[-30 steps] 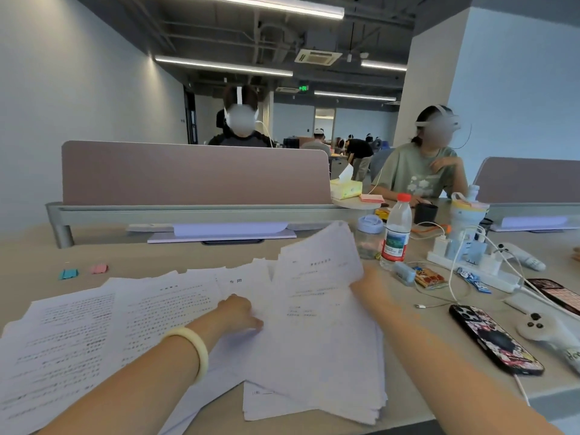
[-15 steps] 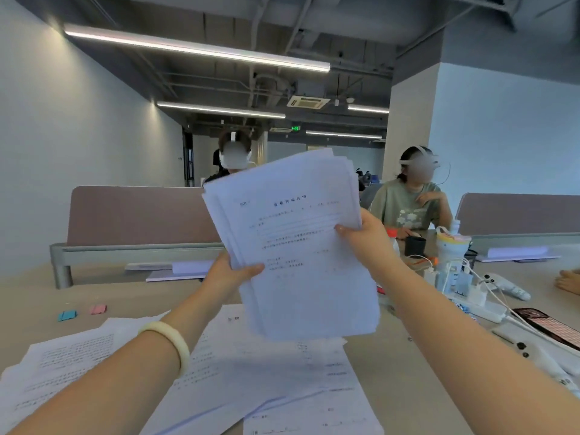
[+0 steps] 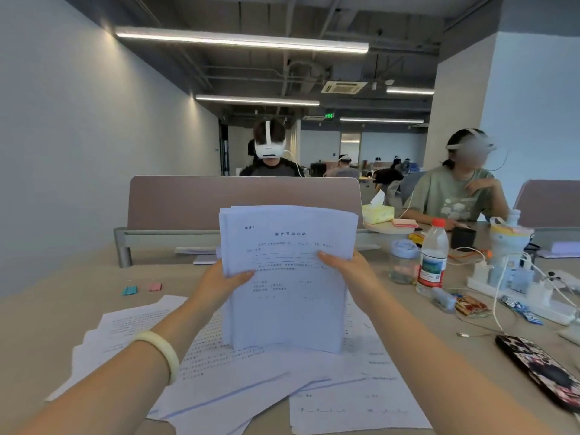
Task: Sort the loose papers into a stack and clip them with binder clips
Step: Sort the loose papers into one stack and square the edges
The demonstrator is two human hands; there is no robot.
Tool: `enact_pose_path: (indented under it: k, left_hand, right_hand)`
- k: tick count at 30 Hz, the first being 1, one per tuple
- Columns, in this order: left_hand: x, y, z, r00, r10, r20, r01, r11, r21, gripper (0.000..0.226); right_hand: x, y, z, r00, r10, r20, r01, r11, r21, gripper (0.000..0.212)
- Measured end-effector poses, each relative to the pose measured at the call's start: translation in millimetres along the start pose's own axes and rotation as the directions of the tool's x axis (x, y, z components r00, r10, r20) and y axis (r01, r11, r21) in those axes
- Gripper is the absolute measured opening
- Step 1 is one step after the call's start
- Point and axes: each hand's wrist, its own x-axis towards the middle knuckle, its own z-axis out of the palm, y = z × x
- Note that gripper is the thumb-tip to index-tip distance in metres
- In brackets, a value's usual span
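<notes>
Gripping one stack of papers [image 3: 288,277] upright by its side edges: left hand [image 3: 219,284] and right hand [image 3: 351,271], thumbs on the printed front sheet. Stack stands over loose sheets [image 3: 238,381] spread across the counter [image 3: 47,324]; whether its bottom edge touches them cannot be told. Small teal item [image 3: 129,290] and pink item [image 3: 154,286] lie side by side, well to the left.
</notes>
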Motion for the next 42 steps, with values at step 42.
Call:
enact_pose_path:
  k: [42]
  left_hand:
    - [-8.8,-75.1,-63.5,0.916,-0.217,-0.337,0.377,0.751,0.542,0.022]
  right_hand:
    - [48.9,108.3,114.9,0.987,0.150,0.054,-0.077,0.745,-0.663,0.052]
